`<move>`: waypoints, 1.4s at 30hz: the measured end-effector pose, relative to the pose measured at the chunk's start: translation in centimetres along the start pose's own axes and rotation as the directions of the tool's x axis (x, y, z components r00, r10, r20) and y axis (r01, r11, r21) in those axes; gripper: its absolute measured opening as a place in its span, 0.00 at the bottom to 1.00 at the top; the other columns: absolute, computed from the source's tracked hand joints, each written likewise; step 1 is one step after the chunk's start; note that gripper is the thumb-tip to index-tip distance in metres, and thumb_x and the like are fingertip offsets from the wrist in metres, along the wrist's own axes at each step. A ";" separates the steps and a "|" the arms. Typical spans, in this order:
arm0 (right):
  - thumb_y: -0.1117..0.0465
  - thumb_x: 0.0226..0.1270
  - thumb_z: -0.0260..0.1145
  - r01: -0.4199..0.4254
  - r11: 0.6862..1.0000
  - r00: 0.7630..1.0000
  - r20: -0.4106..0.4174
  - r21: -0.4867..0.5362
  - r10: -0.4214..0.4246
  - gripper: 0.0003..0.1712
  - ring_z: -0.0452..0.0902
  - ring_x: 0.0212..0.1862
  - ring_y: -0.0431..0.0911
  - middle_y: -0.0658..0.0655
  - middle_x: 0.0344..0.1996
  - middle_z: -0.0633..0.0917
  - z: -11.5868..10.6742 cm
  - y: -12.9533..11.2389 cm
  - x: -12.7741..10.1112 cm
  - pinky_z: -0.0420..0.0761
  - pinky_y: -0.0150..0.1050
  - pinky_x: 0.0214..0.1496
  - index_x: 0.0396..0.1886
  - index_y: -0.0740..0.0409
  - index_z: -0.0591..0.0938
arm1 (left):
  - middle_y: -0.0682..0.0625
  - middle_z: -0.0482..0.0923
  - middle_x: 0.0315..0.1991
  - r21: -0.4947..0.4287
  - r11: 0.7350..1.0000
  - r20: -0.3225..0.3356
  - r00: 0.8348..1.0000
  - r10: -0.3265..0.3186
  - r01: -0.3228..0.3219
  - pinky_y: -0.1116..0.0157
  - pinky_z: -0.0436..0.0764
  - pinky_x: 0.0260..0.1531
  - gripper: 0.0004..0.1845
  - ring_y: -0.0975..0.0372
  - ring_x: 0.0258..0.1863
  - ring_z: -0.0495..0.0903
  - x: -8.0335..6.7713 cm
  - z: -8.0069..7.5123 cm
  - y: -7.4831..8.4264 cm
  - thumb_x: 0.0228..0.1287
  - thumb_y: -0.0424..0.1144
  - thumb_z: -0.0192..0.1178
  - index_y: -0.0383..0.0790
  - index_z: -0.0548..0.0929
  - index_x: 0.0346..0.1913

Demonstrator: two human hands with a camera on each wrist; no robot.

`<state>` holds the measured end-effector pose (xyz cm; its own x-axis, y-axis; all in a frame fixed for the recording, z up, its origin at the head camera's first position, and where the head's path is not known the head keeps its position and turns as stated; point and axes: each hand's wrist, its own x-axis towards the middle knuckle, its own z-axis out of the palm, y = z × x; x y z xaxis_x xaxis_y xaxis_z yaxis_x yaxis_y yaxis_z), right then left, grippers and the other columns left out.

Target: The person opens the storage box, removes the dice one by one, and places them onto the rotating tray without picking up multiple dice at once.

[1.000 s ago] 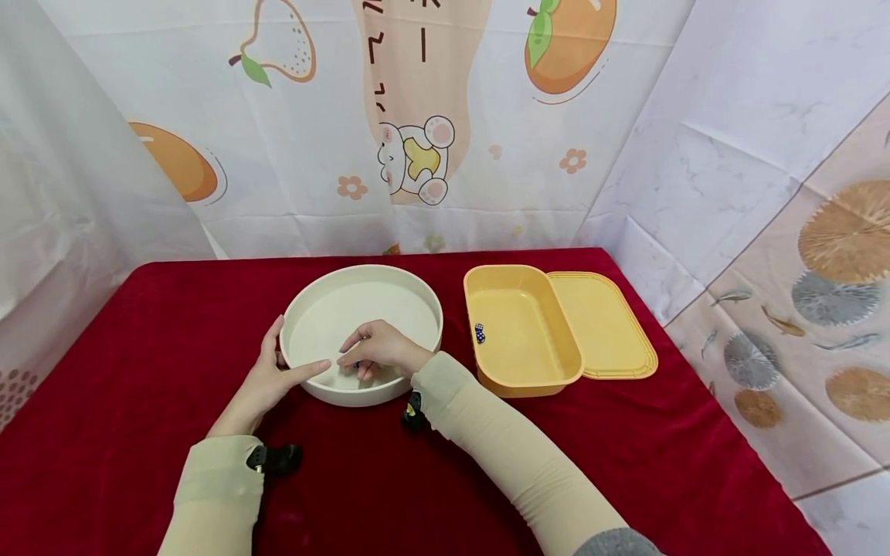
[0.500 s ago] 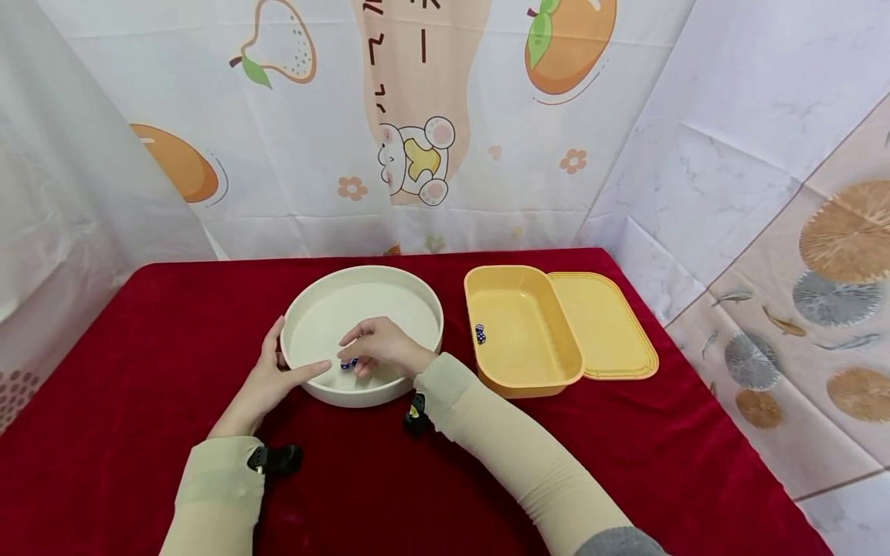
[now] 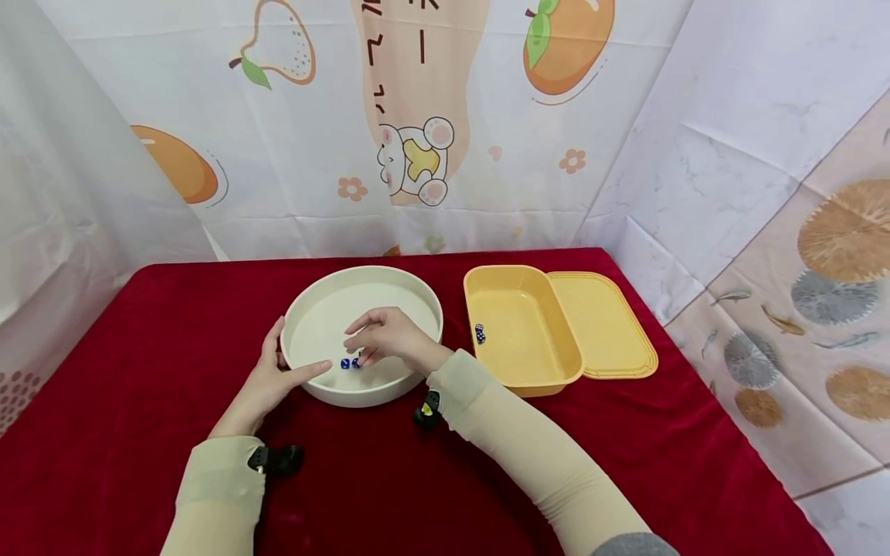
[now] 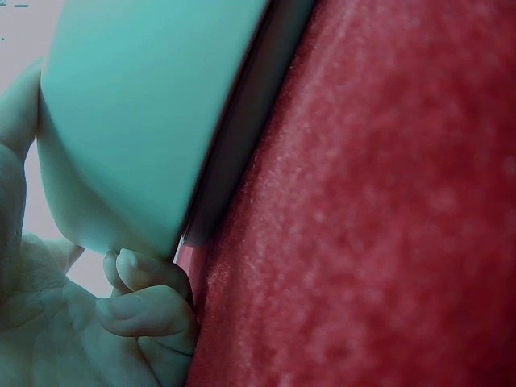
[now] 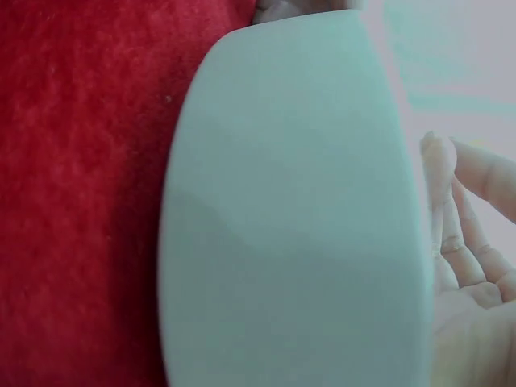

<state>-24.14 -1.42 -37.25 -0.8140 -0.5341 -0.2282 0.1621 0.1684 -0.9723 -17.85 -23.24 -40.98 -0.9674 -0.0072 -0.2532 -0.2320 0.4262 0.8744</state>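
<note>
Nearest to me, my two sleeved forearms run up from the bottom edge over the red cloth (image 3: 104, 432); a small black clip (image 3: 276, 459) sits at my left wrist and another black clip (image 3: 427, 409) at my right.

My left hand (image 3: 267, 378) grips the round cream bowl (image 3: 306, 297) at about its 8 o'clock: the thumb lies over the rim, pointing in toward the middle, and the fingers curl against the outer wall. The left wrist view shows those fingers (image 4: 137, 302) tucked under the bowl's side where it meets the cloth.

My right hand (image 3: 389, 336) hovers over the bowl's inside, toward its 5 o'clock, with the fingers loosely spread and slightly bent. It holds nothing. In the right wrist view the palm (image 5: 472, 322) shows open beside the bowl's pale wall.

The two blue dice (image 3: 350, 362) lie on the bowl's floor at about 6 o'clock, just below my right fingertips and apart from them.

At 3 o'clock from the bowl stands a yellow rectangular tub (image 3: 535, 371), near it but not touching. More blue dice (image 3: 480, 333) rest against the tub's left inner wall. The tub's flat yellow lid (image 3: 612, 324) lies just beside it on its right.

Farthest off, a printed curtain (image 3: 417, 116) with fruit and a cartoon animal hangs behind the table.
</note>
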 end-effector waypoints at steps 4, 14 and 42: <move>0.68 0.63 0.69 0.015 1.000 1.000 0.008 0.005 -0.016 0.18 0.79 0.21 0.42 0.53 0.27 0.87 -0.2 -0.7 -0.7 0.82 0.33 0.27 0.51 0.72 0.81 | 0.31 0.55 0.71 -0.004 1.000 -0.005 1.000 0.003 -0.003 0.47 0.60 0.68 0.65 0.48 0.70 0.57 -0.1 0.0 0.1 0.61 0.56 0.67 0.56 0.20 0.77; 0.69 0.65 0.67 0.072 0.997 0.997 0.005 0.017 -0.072 0.16 0.80 0.22 0.41 0.56 0.31 0.88 -1.0 -2.6 -2.6 0.84 0.35 0.30 0.51 0.71 0.80 | 0.31 0.51 0.74 0.006 1.000 -0.004 1.000 -0.009 0.009 0.45 0.59 0.69 0.65 0.47 0.71 0.55 0.2 -0.1 0.0 0.61 0.56 0.67 0.56 0.20 0.77; 0.68 0.65 0.66 0.131 0.986 0.977 -0.182 0.107 -0.110 0.13 0.78 0.23 0.42 0.51 0.29 0.86 -8.2 -2.9 -5.5 0.82 0.32 0.30 0.48 0.69 0.80 | 0.32 0.51 0.74 -0.001 1.000 -0.005 1.000 -0.022 0.022 0.42 0.56 0.70 0.65 0.47 0.71 0.54 0.6 0.0 -0.6 0.61 0.56 0.68 0.58 0.20 0.76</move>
<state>-24.71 7.87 -32.79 -0.9149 -0.3893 -0.1068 0.1129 0.0073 -0.9936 -18.24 -23.50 -41.67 -0.9624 -0.0215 -0.2706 -0.2538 0.4253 0.8688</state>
